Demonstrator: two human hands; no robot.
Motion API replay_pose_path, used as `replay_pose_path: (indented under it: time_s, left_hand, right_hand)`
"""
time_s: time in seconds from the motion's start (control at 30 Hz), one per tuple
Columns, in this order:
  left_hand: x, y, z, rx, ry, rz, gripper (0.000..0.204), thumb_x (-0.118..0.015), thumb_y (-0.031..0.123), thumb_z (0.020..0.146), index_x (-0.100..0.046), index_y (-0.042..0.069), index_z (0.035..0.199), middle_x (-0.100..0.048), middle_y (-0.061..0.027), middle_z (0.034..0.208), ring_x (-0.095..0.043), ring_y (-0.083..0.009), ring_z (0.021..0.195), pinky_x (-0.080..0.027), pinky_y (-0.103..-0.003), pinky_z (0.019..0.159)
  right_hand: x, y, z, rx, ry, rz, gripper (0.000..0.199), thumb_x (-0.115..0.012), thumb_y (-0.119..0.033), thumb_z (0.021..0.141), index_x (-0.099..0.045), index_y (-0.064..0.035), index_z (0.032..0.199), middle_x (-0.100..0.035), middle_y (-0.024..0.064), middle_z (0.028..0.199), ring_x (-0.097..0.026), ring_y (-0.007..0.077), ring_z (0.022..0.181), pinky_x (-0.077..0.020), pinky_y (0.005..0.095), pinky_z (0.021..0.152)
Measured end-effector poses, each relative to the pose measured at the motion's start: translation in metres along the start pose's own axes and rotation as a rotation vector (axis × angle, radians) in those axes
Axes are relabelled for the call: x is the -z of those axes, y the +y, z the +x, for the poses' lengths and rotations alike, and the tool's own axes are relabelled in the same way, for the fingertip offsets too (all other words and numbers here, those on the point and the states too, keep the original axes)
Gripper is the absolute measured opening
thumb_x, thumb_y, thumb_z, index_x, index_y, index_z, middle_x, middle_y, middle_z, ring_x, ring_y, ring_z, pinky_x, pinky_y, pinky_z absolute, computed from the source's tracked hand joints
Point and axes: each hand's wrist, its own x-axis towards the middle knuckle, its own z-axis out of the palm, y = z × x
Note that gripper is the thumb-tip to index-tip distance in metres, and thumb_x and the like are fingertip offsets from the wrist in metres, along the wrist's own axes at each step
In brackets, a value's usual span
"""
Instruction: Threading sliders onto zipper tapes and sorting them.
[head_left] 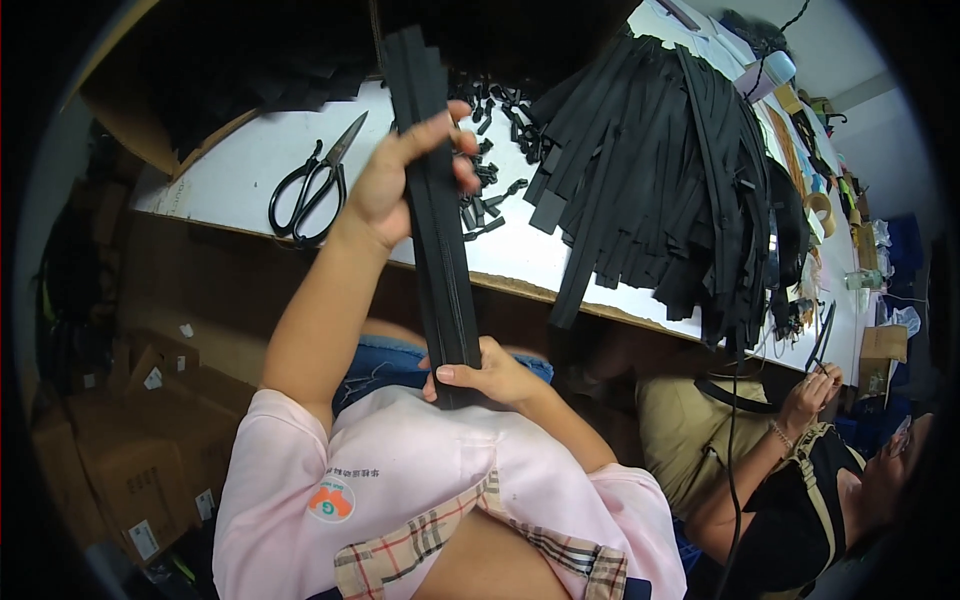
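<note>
A bundle of long black zipper strips [437, 235] stretches upright in front of my chest, its stepped far end over the table. My left hand [395, 180] grips the upper part, the thumb across the front and the fingertips coming round the right side, slightly blurred. Near my lap, my right hand [490, 375] pinches the lower end, thumb on top. Small black zipper pulls [485, 200] lie scattered on the white table beyond the bundle. Black-handled scissors [310, 190] rest to the left of my left hand, blades pointing away.
A large heap of black zipper strips [650, 170] overhangs the table edge at right. A co-worker [780, 500] sits at the right, hands at dark scissors [823, 335]. Tape rolls [820, 212] lie farther along. Cardboard boxes [130, 450] stand low at left. A dark cord [737, 450] hangs down.
</note>
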Motion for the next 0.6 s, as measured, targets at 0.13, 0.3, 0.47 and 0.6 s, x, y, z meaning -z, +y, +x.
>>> replay_pose_path:
  time_s: [0.13,0.3,0.47,0.6]
  left_hand:
    - [0.014,-0.030,-0.008,0.073,-0.071,0.094,0.036,-0.056,0.014,0.077,-0.042,0.001,0.108,-0.053,-0.0065,0.069,-0.053,-0.0116,0.054,-0.051,-0.032,0.057]
    - [0.000,0.024,0.045,-0.087,-0.277,0.202,0.031,-0.053,0.016,0.080,-0.045,0.001,0.105,-0.050,-0.0008,0.067,-0.049,-0.0069,0.053,-0.047,-0.024,0.056]
    - [-0.012,0.023,0.046,-0.085,-0.330,0.214,0.037,-0.047,0.020,0.084,-0.041,-0.001,0.114,-0.050,-0.0034,0.073,-0.048,-0.0064,0.056,-0.049,-0.028,0.061]
    - [0.005,-0.023,0.012,0.083,-0.119,0.121,0.038,-0.050,0.017,0.081,-0.040,0.000,0.113,-0.053,-0.0063,0.071,-0.053,-0.0105,0.057,-0.050,-0.031,0.058]
  right_hand:
    - [-0.002,0.008,-0.004,-0.052,0.130,0.123,0.026,-0.057,-0.017,0.080,-0.052,0.0047,0.093,-0.060,0.0091,0.076,-0.057,0.0138,0.072,-0.0451,0.0256,0.070]
    - [-0.004,-0.036,0.007,0.103,0.155,-0.098,0.025,-0.057,-0.019,0.079,-0.053,0.0033,0.090,-0.060,0.0125,0.077,-0.059,0.0172,0.069,-0.0485,0.0278,0.065]
    - [-0.002,-0.038,0.007,0.076,0.038,0.013,0.036,-0.058,-0.023,0.077,-0.049,0.0044,0.098,-0.059,0.0186,0.085,-0.060,0.0236,0.076,-0.0498,0.0332,0.070]
    - [-0.006,0.010,-0.013,-0.047,-0.051,0.165,0.034,-0.057,-0.024,0.080,-0.051,0.0010,0.102,-0.058,0.0117,0.095,-0.054,0.0185,0.090,-0.0408,0.0283,0.083]
